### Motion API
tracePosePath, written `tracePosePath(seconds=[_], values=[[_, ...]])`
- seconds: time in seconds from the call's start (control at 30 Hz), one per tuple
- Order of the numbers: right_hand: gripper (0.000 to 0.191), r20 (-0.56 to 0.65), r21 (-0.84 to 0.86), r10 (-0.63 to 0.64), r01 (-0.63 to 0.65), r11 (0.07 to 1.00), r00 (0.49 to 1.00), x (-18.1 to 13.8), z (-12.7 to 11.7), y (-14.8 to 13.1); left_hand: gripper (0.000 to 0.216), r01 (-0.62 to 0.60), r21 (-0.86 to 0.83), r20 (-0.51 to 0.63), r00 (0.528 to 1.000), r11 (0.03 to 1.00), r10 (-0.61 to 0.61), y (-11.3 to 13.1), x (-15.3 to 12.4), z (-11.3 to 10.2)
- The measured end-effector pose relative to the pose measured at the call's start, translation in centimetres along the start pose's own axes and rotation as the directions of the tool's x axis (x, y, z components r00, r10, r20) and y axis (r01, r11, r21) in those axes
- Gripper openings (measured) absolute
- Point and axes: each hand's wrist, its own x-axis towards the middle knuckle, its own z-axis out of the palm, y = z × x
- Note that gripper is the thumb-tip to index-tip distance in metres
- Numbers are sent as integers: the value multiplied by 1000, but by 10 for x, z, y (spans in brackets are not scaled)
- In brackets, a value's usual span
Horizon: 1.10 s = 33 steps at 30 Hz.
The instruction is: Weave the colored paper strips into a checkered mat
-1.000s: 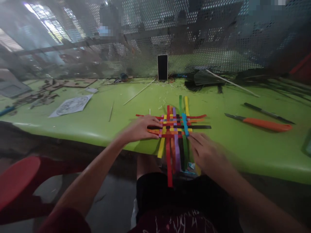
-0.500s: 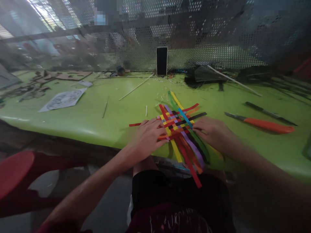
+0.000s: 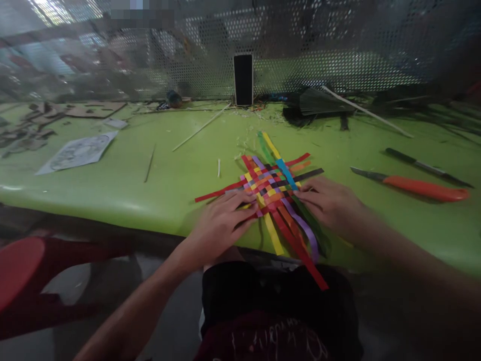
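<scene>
- A red stool (image 3: 17,273) stands at the far left, below the table's front edge.
- A printed sheet (image 3: 77,152) lies on the left of the green table (image 3: 124,190), with cardboard scraps (image 3: 93,109) behind it.
- A thin stick (image 3: 201,128) lies slantwise between the sheet and the phone.
- The left hand (image 3: 221,225) lies palm down near the table's front edge. Its fingers are spread apart and flat, pressing on the mat's left side and clamped on nothing.
- A phone (image 3: 243,79) stands upright against the mesh screen (image 3: 338,45) at the back, straight behind the mat.
- The mat (image 3: 272,188) of woven coloured paper strips lies askew on the table between the two hands. Its long loose ends hang over the front edge above the person's lap.
- The right hand (image 3: 330,203) rests palm down with its fingertips on the mat's right side. Blur hides whether they pinch a strip.
- A dark bundle (image 3: 319,106) lies at the back, right of the phone.
- An orange knife (image 3: 417,185) lies well right of the hand, with a black tool (image 3: 424,165) just behind it.
</scene>
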Motion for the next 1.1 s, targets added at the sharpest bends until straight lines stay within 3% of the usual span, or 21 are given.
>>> tracePosePath(seconds=[0.13,0.27,0.4,0.47,0.57,0.63,0.83,1.1], values=[[27,14,31,-25,24,999,1000,1,-3,13,32,12,-19,161,987,1000,-8,-2,2,-17],[26,34,28,-94,93,995,995,4,-6,21,34,1,-165,318,946,986,52,-11,12,-50],[28,105,26,-101,99,995,989,9,-10,22,27,-106,-120,229,965,987,131,-24,37,-76],[31,136,61,-112,104,993,984,12,-11,24,24,-166,-86,287,940,982,184,-30,52,-76],[36,137,113,-144,129,985,980,14,-11,28,26,-288,-128,417,853,949,315,-41,69,-61],[37,108,124,-170,156,980,980,14,-10,30,27,-344,-128,436,823,930,364,-48,73,-51],[36,107,198,-166,143,970,980,10,-8,29,29,-419,-53,416,816,906,402,-43,70,-50],[35,147,207,-141,109,972,979,9,-9,28,33,-314,-50,467,832,948,300,-22,72,-44]])
